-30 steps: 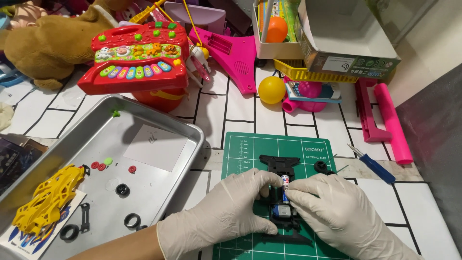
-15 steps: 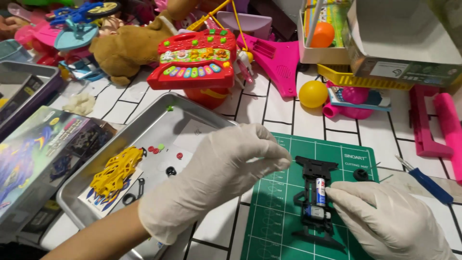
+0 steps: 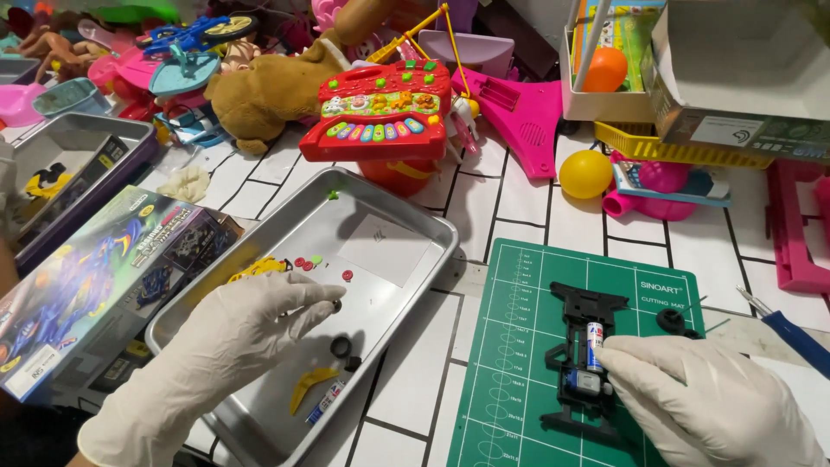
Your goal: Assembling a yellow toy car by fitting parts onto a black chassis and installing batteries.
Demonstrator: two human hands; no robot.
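A black toy-car chassis (image 3: 584, 355) with a small battery in it lies on a green cutting mat (image 3: 519, 363). My right hand (image 3: 692, 402), in a white glove, rests on the chassis at its right side and steadies it. My left hand (image 3: 229, 342), also gloved, hovers over a metal tray (image 3: 389, 216), fingertips pinched at a small dark part near the tray's middle. In the tray lie black tyres (image 3: 342, 348), small red and green bits (image 3: 304, 263), a yellow body piece (image 3: 259, 268) and a yellow curved piece (image 3: 311, 385).
A kit box (image 3: 95, 285) with a colourful lid lies left of the tray. Behind are a red toy keyboard (image 3: 380, 117), a brown plush toy (image 3: 268, 91), a yellow ball (image 3: 585, 173), pink plastic toys and cardboard boxes. A blue-handled tool (image 3: 791, 333) lies right of the mat.
My left hand left the chassis and swung left over the metal tray, lowering to the small parts. My right hand stayed on the chassis. The view shifted left.
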